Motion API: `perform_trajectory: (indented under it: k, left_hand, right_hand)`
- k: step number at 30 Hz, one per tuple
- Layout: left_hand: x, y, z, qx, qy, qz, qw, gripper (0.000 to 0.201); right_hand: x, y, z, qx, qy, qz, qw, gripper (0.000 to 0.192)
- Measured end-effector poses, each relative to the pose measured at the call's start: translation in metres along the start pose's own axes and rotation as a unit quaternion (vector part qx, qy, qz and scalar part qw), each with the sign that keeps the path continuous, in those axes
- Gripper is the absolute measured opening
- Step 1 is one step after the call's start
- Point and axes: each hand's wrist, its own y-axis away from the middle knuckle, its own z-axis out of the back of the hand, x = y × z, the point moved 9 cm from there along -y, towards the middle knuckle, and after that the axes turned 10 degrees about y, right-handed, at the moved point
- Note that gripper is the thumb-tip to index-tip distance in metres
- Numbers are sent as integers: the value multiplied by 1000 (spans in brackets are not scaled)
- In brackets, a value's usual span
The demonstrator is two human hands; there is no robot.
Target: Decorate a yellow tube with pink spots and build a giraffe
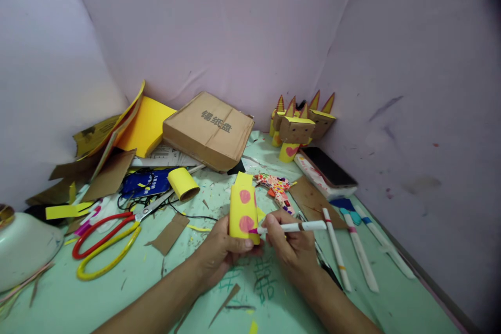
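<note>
Left hand (223, 250) fingers gripping upright yellow tube (243, 207), right hand (291, 248) fingers holding marker (291, 227) level, tip leftward

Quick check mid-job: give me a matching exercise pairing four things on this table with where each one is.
Things:
1. yellow tube
2. marker
3. scissors
4. phone

Places:
A. lying left of the hands
B. held upright in the left hand
C. by the right wall, near the cardboard figures
D. in the right hand, tip on a pink dot

Pairs: 1-B, 2-D, 3-A, 4-C
</note>
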Motion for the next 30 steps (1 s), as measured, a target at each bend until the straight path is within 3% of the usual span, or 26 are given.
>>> perform_trajectory:
  k: [9, 14, 30]
  left_hand:
    - [0, 1, -1, 1, -9, -1, 1000, 57]
    - [-1, 1, -2, 6, -9, -2, 1000, 58]
    - [1, -1, 0, -19, -31, -4, 999, 56]
  right_hand:
    - [-1, 1, -1, 1, -12, -4, 1000, 30]
    - [3, 3, -7, 26, -13, 22, 999, 27]
    - [12, 2, -6, 25, -8, 59, 998, 23]
